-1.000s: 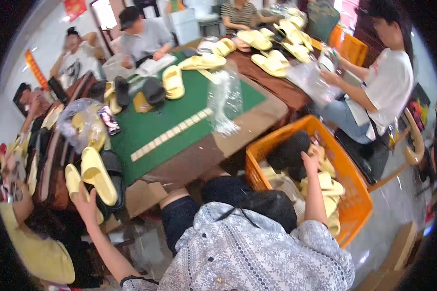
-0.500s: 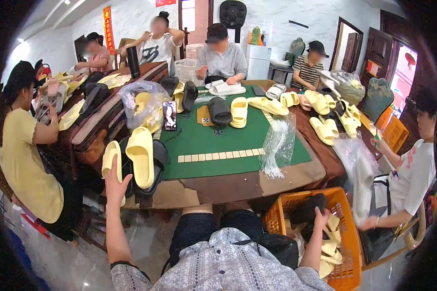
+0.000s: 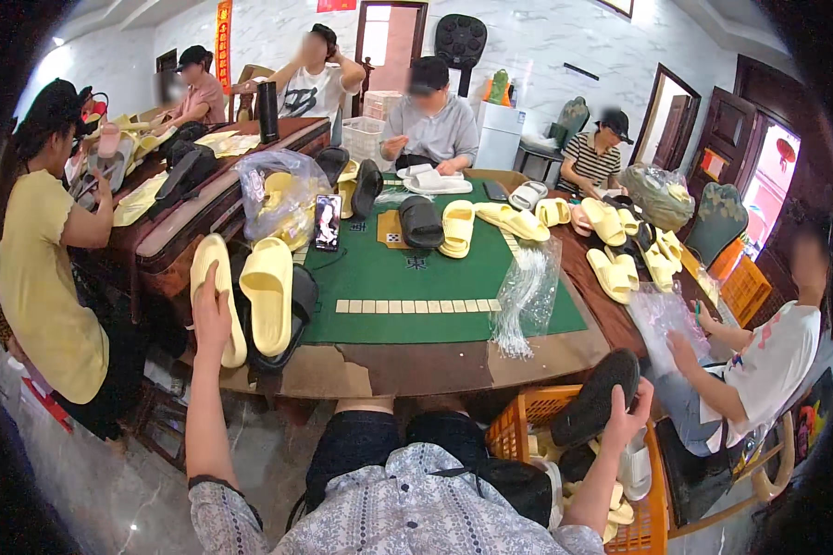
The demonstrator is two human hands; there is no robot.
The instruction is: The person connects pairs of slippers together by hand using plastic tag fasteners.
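Note:
At the table's near left edge, my left hand (image 3: 211, 310) grips a pale yellow slide slipper (image 3: 210, 256), held nearly upright. Close to its right another yellow slipper (image 3: 267, 310) rests on a black slipper (image 3: 304, 310). Over the orange basket (image 3: 655, 499), my right hand (image 3: 627, 418) has its fingers around a black slipper (image 3: 598, 400), tilted with its flat side showing. Below that hand, several yellow slippers (image 3: 617, 509) and a white slipper (image 3: 635, 470) lie in the basket.
Ahead spreads a table with a green mat (image 3: 379, 277), a row of tiles (image 3: 416, 306), a phone (image 3: 327, 222) and a bag of white strings (image 3: 526, 296). More slippers (image 3: 611, 276) lie at the right. A co-worker (image 3: 773, 361) sits close by the basket; others surround the tables.
My right hand has raised the black slipper out of the basket. The yellow slipper in my left hand has tipped more upright. The co-worker at right has moved both hands onto a clear bag.

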